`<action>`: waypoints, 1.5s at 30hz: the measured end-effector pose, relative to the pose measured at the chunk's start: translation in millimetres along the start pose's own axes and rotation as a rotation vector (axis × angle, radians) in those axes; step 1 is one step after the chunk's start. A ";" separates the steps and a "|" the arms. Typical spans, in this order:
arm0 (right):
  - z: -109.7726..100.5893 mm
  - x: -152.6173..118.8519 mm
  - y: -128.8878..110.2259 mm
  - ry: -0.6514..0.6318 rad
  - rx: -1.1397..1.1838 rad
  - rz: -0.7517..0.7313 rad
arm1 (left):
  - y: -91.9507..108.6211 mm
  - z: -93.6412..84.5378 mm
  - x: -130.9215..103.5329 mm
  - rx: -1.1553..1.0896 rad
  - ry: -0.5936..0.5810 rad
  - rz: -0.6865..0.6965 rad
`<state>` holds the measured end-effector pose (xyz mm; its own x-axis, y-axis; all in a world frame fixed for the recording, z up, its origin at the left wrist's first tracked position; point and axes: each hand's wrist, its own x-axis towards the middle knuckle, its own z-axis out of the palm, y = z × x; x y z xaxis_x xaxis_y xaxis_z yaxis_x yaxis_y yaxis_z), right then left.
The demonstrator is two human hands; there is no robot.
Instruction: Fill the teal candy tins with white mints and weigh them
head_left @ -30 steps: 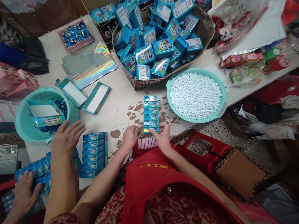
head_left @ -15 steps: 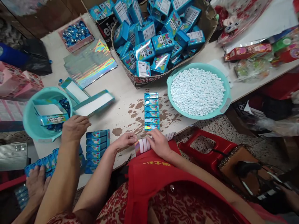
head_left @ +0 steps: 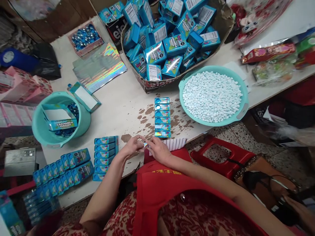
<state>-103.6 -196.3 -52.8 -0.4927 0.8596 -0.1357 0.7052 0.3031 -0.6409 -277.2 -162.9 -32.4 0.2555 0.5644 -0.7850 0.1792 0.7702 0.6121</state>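
My left hand [head_left: 134, 147] and my right hand [head_left: 159, 150] meet at the table's front edge, fingers pinched. Between their fingertips is a small shiny holographic strip [head_left: 145, 144], which looks like a sticker; the fingers partly cover it. Under and beside my right hand lies a sheet with white stripes [head_left: 176, 144], its left part hidden. Just beyond my hands stands a short column of blue candy dispensers [head_left: 162, 120] with round openings. The nearest one has a rainbow-shiny patch on it.
A teal basin of white candies [head_left: 243, 101] stands right, behind it a carton [head_left: 157, 87] heaped with blue boxes. To the left are a teal bucket [head_left: 85, 126], rows of blue dispensers [head_left: 105, 154], an open display box [head_left: 85, 96] and holographic sheets [head_left: 100, 70]. A red stool [head_left: 221, 141] stands right.
My hands have come together around the shiny strip, left of the striped sheet. Another person's hands and arms have left the left side, and one long open box is gone from beside the bucket.
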 end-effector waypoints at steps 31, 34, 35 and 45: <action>-68.4 14.4 2.5 0.351 0.885 0.379 | 39.3 19.2 -0.6 0.139 0.103 0.449; -67.3 23.1 12.3 0.425 1.014 0.473 | 48.4 35.5 8.3 0.066 -0.047 0.358; -64.4 25.5 15.5 0.471 1.004 0.498 | 49.4 38.9 14.3 0.073 -0.042 0.327; -34.5 54.7 42.3 0.899 0.573 0.627 | 77.9 30.1 58.9 0.383 0.039 0.478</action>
<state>-83.1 -122.3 -61.3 0.5344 0.8371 -0.1166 0.2566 -0.2922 -0.9213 -219.6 -78.6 -28.1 0.3579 0.8371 -0.4138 0.3838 0.2721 0.8824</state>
